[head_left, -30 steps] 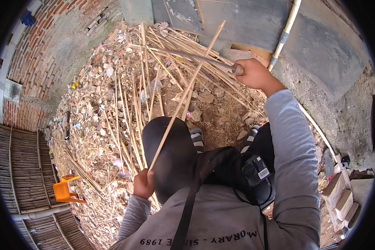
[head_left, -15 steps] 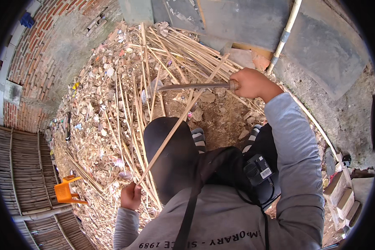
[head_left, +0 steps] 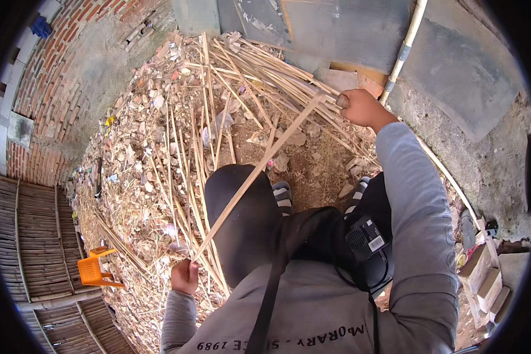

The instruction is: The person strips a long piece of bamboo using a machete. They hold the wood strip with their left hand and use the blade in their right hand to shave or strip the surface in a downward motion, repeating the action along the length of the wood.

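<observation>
A long, pale bamboo strip (head_left: 255, 172) slants up from lower left to upper right, lying across my bent left knee. My left hand (head_left: 185, 276) pinches its lower end. At its upper end my right hand (head_left: 366, 109) grips the wooden handle (head_left: 341, 101) of a long knife. The blade points up and left, close to the strip's far end, and is hard to tell from the bamboo strips behind it. Whether the edge touches the strip, I cannot tell. More loose bamboo strips (head_left: 265, 71) lie heaped on the ground beyond, and others (head_left: 183, 159) to the left.
Rubble and litter (head_left: 133, 153) cover the ground at left, beside a brick wall (head_left: 65, 76). An orange plastic chair (head_left: 92, 270) stands by a slatted bamboo panel (head_left: 35, 236). At right are a pale pipe (head_left: 403, 52) and stacked blocks (head_left: 479, 268). A black device (head_left: 366, 237) rests on my lap.
My right hand has moved slightly up and right; the knife blade, level across the strip before, now tilts up toward the strip's far end. My left hand keeps its hold with hardly any movement.
</observation>
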{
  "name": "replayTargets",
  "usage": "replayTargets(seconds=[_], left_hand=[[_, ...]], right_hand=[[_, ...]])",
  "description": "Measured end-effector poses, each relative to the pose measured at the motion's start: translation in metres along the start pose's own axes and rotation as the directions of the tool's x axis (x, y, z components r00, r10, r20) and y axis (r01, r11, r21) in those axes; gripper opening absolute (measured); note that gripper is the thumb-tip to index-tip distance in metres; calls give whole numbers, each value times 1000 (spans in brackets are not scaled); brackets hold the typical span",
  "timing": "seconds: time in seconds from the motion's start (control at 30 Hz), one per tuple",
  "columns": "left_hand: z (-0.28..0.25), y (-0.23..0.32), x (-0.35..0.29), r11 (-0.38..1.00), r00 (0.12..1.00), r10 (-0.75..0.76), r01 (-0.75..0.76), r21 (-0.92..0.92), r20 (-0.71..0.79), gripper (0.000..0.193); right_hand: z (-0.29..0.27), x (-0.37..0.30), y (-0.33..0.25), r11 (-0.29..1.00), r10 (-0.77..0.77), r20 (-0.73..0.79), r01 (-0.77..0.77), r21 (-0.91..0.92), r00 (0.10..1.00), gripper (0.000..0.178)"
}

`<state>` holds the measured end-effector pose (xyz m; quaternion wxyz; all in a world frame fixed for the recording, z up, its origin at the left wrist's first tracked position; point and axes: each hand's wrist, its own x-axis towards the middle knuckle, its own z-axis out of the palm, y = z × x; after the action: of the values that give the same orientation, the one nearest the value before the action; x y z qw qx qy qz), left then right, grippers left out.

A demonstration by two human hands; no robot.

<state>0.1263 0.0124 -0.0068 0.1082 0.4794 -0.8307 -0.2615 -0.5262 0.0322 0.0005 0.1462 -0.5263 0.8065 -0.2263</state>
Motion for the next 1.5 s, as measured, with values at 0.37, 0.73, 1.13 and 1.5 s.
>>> replayTargets(seconds=[0.37, 0.73, 1.13, 1.5], left_hand=[[-3, -10, 2, 997, 996, -38, 43, -61, 78, 55], [29, 47, 19, 999, 998, -34, 32, -38, -55, 46], [44, 85, 44, 983, 997, 41, -27, 181, -71, 31], [52, 71, 55, 985, 997, 37, -24, 170, -74, 38]], right_hand=[[-15, -3, -10, 997, 74, -165, -78, -21, 984, 40], [-14, -10, -33, 985, 43, -188, -10, 173, 981, 53], [23, -16, -51, 968, -225, 355, 249, -23, 908, 38], [37, -9, -39, 984, -175, 176, 177, 3, 969, 38]])
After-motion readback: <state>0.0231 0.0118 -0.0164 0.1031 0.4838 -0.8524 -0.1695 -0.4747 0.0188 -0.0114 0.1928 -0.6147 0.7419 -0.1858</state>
